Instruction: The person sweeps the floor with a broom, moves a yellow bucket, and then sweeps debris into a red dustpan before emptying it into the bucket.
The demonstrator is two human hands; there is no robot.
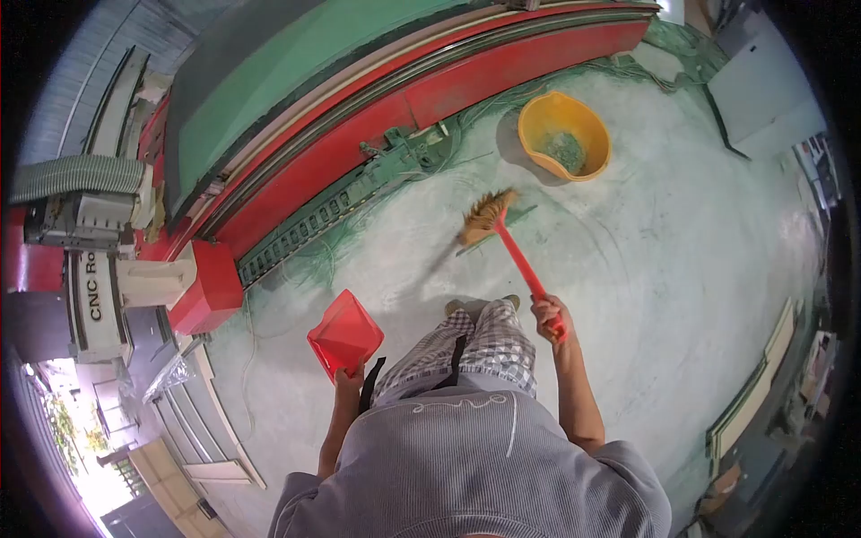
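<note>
My right hand (pixel 549 318) is wrapped round the red handle of a short brush (pixel 518 255). The brush's brown bristles (pixel 485 216) are over the floor, beside a line of greenish dust (pixel 520 218). In my left hand (pixel 348 375) is the near end of a red dustpan (pixel 345 334), held to the left of my legs and apart from the brush. A yellow basin (pixel 592 125) stands on the floor beyond the brush, with greenish debris (pixel 561 152) in its bottom.
A long red machine (pixel 359 148) crosses the far side, with a green cable chain (pixel 309 218) along its base. Its CNC gantry (pixel 94 296) is at the left. Cables trail on the floor. Boards (pixel 758 381) lie at the right; a grey cabinet (pixel 762 90) stands far right.
</note>
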